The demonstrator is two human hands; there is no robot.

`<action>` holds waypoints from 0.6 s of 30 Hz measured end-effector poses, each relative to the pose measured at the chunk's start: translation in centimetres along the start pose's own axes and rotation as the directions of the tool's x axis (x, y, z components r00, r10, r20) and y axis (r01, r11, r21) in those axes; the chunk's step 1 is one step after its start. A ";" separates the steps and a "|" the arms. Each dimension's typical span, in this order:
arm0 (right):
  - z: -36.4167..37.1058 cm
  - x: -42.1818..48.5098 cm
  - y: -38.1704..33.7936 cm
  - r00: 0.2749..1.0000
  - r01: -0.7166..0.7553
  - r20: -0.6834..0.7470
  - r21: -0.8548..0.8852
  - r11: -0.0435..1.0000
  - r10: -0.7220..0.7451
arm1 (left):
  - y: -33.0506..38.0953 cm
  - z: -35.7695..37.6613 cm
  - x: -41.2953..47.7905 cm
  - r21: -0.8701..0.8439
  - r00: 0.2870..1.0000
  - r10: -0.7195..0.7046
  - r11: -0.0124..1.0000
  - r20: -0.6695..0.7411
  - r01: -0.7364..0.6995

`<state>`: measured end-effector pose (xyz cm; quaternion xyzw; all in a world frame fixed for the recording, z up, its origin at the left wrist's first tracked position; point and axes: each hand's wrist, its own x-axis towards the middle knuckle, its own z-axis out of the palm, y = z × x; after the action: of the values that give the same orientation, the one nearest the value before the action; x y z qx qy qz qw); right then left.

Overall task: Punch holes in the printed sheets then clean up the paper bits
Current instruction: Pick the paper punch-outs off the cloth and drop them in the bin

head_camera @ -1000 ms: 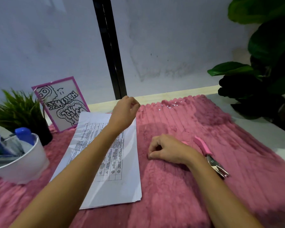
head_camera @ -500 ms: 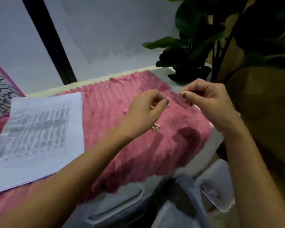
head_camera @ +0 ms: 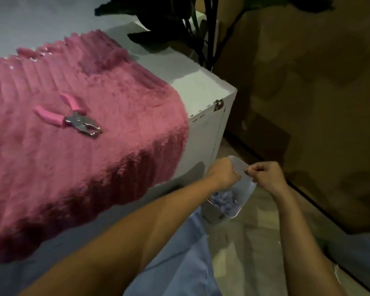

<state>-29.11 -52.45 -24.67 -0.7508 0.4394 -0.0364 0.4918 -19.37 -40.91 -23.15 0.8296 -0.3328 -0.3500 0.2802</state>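
Over the clear bin (head_camera: 247, 199) beside the desk (head_camera: 201, 86), left hand (head_camera: 222, 176) and right hand (head_camera: 265, 175) are curled tight (whether they hold anything, I cannot tell).

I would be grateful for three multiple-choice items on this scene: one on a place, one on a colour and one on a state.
1. Where does the hole punch lie?
A) on the pink rug
B) on the floor
C) in a hand

2. What colour are its handles?
A) blue
B) pink
C) black

3. How are the left hand and right hand?
A) flat on the rug
B) fingers curled, above the clear bin
C) gripping the punch

Answers:
1. A, as the punch rests on the rug, apart from both hands.
2. B, as both handles are pink.
3. B, as both hands are over the bin with fingers curled.
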 end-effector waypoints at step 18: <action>4.7 5.7 5.3 0.943 -0.252 -0.198 0.095 0.963 0.267 | -5.4 3.8 6.8 -0.080 0.983 -0.182 0.980 -0.004 0.182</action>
<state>-26.64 -53.75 -33.33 -0.6612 0.5821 -0.0650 0.4688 -16.72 -43.55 -31.83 0.8468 -0.2397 -0.3823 0.2818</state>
